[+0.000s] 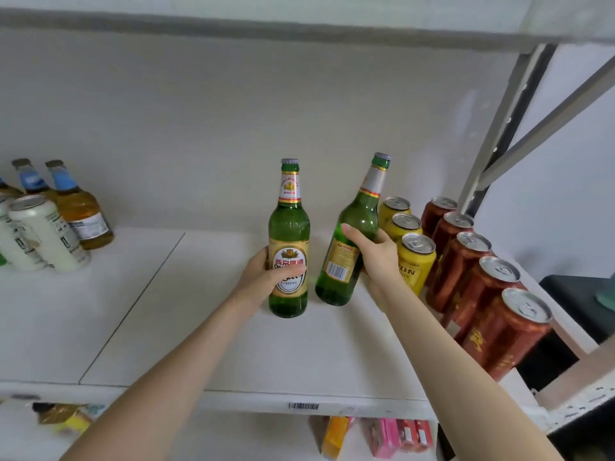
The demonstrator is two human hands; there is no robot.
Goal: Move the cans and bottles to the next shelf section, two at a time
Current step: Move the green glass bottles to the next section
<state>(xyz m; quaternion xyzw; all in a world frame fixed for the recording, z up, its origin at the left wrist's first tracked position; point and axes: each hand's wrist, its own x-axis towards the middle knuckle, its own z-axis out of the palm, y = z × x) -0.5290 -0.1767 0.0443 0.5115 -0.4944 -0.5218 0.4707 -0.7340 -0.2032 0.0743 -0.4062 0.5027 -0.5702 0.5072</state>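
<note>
Left hand wrapped round the label of an upright green bottle, centre of frame. Right hand wrapped round the body of a second green bottle just beside it, neck tilted toward the upper right. Whether either base touches the shelf I cannot tell. Right of the pair: a row of yellow cans, then a row of red cans, not yet shifted. A seam in the shelf runs left of centre; beyond it, upper left, stand white cans and amber bottles. Judged step: one pair in hand, mid-carry. The next move likely calls for righting the tilted bottle, crossing the seam leftward, and setting both down clear of that group.
</note>
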